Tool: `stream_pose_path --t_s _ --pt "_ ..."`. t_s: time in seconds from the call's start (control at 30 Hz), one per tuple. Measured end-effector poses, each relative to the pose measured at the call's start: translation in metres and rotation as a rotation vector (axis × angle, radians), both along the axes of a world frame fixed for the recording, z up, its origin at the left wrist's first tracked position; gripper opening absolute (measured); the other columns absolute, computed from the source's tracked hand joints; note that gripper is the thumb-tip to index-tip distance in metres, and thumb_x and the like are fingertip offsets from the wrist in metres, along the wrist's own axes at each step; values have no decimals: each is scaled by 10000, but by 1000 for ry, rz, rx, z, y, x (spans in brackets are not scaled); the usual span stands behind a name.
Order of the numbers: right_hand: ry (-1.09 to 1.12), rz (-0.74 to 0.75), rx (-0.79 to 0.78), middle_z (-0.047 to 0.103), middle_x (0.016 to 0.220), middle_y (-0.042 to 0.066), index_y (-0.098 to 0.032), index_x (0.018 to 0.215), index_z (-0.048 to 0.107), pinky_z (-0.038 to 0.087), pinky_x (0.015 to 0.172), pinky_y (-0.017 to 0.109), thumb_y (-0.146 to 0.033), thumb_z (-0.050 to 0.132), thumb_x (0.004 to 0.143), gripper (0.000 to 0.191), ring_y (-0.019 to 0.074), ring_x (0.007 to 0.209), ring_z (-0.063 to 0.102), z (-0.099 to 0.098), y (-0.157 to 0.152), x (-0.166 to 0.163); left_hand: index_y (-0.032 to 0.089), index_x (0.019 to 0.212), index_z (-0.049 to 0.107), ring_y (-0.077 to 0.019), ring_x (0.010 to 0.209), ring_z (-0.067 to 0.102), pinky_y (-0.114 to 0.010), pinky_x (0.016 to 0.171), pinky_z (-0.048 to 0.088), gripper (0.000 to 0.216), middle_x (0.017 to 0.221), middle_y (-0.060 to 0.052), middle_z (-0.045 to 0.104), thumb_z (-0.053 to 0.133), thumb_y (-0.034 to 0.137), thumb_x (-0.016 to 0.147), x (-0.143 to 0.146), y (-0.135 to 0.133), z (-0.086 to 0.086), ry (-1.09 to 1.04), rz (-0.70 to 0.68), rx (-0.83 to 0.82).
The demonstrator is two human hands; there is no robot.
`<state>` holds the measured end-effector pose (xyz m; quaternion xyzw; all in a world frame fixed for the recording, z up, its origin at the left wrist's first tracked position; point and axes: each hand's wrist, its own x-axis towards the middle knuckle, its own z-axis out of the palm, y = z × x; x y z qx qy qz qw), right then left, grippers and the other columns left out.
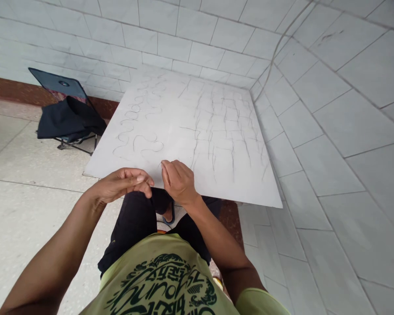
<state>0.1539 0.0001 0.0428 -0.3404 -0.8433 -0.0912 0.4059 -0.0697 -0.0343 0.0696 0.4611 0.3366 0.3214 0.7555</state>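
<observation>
A large white board (180, 113) lies in front of me, covered with thin dark lines. Wavy curls run down its left side and a rough grid fills its right; whether they are drawn or laid strands I cannot tell. Over the near edge, my left hand (126, 181) has its thumb and fingertips drawn together, palm partly turned up. Close beside it, my right hand (180, 181) is curled with thumb and forefinger pinched at the board's surface. Anything thin between the fingers of either hand is too small to make out. A small gap separates the hands.
Left of the board stands a folding chair (57, 83) with a dark cloth (68, 118) draped on it. White tiled walls (341, 109) close in behind and on the right, and a cable (276, 48) hangs in the corner. My legs (134, 218) are under the near edge.
</observation>
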Motion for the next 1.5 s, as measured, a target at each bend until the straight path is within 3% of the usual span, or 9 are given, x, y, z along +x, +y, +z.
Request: stream_pose_path --t_s 0.1,0.27,0.5,0.87,0.97,1.07,1.27,1.37,1.5 --pt "-28 44 40 597 713 27 -146 1070 626 450 656 330 -133 476 1053 152 174 685 574 0 0 0 98 1097 779 -273 958 759 -380 955 548 417 983 -181 786 674 479 964 2 9 6 10 21 40" --pt "-48 60 22 604 719 27 -146 1089 631 452 664 336 -147 474 1058 160 172 692 581 -2 -3 -2 111 935 791 -205 739 747 -337 801 588 244 886 -115 771 776 352 901 12 17 8 -2 99 -11" --pt "-71 73 51 634 730 35 -121 1114 643 463 666 334 -135 483 1048 174 177 699 586 -4 -6 -2 100 887 799 -168 661 697 -302 729 589 198 679 -72 714 813 296 863 21 15 3 -48 197 -90" --pt "-163 136 -132 680 913 117 -92 1250 616 533 801 390 -187 435 1067 274 233 864 608 4 -5 3 125 852 763 -164 764 710 -272 768 585 178 796 -89 742 832 282 807 10 18 -2 5 313 -141" --pt "-279 196 -91 671 929 122 -45 1313 590 522 1000 470 -119 437 1037 324 247 916 594 8 -5 8 122 861 754 -175 727 713 -276 726 582 199 773 -102 746 821 303 815 2 19 1 77 302 -94" --pt "-397 238 -47 653 891 98 -22 1309 599 415 1184 521 -30 412 997 364 227 879 580 10 -2 15 124 863 747 -178 675 705 -271 674 564 192 729 -95 734 804 305 829 -6 20 6 126 253 -41" --pt "-536 321 -61 634 869 64 -106 1193 658 392 1224 560 -2 400 993 343 209 861 585 15 4 19 121 903 758 -184 667 699 -286 687 562 202 705 -91 719 797 305 831 -14 26 1 124 171 -31" --pt "-527 359 -79 634 856 58 -122 1170 667 404 1226 556 -6 417 992 328 206 850 595 16 4 18 105 975 772 -188 669 697 -294 697 563 257 685 -92 708 788 329 849 -15 27 -5 72 135 -57" --pt "-504 386 -84 628 825 49 -110 1166 673 395 1250 520 5 393 991 349 195 818 602 14 4 16 90 930 779 -174 635 671 -289 675 558 237 630 -72 667 807 309 843 -14 26 -9 15 152 -76"
